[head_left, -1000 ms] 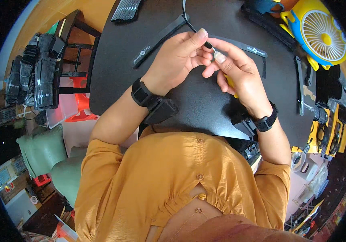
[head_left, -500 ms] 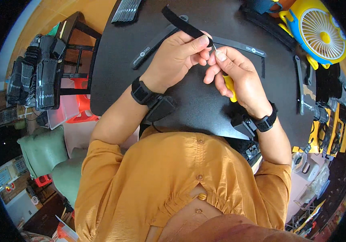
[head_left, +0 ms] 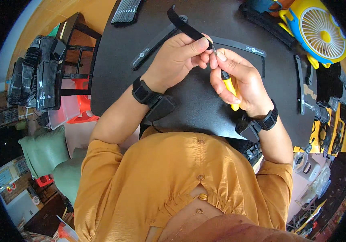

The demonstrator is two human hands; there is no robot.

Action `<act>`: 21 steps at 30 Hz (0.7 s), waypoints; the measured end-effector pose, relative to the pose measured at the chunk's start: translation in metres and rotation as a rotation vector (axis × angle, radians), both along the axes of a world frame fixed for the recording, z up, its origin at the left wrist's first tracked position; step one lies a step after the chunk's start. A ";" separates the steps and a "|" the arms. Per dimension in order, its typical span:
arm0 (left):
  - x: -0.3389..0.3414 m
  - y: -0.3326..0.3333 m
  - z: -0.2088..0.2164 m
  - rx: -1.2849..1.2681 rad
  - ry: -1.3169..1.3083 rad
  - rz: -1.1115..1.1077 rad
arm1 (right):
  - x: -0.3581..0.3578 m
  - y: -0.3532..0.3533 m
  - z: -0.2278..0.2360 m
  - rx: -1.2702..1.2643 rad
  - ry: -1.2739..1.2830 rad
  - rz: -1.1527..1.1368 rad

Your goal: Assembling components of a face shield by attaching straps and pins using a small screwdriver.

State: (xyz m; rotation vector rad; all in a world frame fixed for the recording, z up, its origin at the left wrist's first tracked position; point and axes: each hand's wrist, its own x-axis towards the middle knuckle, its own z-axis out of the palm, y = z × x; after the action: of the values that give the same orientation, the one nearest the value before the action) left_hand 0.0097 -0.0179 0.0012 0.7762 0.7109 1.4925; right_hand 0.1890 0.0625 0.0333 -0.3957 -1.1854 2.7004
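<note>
My left hand (head_left: 183, 58) pinches one end of a black fabric strap (head_left: 185, 26) between thumb and fingers. The rest of the strap sticks out to the upper left and curls at its tip. Close beside it, my right hand (head_left: 237, 76) grips a thin tool with a yellow handle (head_left: 230, 88), a black collar and a slim metal tip. That tip meets the strap's pinched end; the exact contact is too small to make out. Beneath the hands, one flat black strap (head_left: 144, 52) with a pale print lies to the left and another (head_left: 241, 46) to the right.
The dark table (head_left: 116, 76) carries a bundle of straps (head_left: 126, 10) at its far left and a yellow-and-blue fan (head_left: 322, 36) at the far right. More straps (head_left: 300, 84) lie along the right edge. A black stool (head_left: 74, 60) stands left, beside stacked strap bundles (head_left: 46, 82).
My right hand has turned and dropped slightly, so more of the yellow handle and the metal tip shows. The strap's free end has shifted a little to the right.
</note>
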 end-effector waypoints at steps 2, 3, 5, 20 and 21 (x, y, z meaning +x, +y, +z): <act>0.000 -0.001 0.000 0.005 0.011 0.013 | 0.000 0.000 0.001 -0.001 -0.010 -0.001; 0.000 -0.001 0.000 0.009 0.022 0.026 | -0.001 0.000 0.002 -0.002 -0.019 -0.002; 0.002 -0.002 0.002 0.005 0.065 0.050 | -0.002 -0.002 0.002 0.054 -0.041 -0.023; 0.005 -0.005 0.009 -0.078 0.172 0.117 | -0.003 -0.003 0.002 0.306 -0.120 -0.043; 0.006 -0.005 0.010 -0.091 0.173 0.124 | -0.004 -0.005 0.002 0.459 -0.158 -0.082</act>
State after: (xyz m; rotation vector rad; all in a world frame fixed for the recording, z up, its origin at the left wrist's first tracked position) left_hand 0.0155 -0.0232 0.0109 0.8098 0.9658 1.5043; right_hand 0.1850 0.0575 0.0349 -0.5750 -1.7321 2.2649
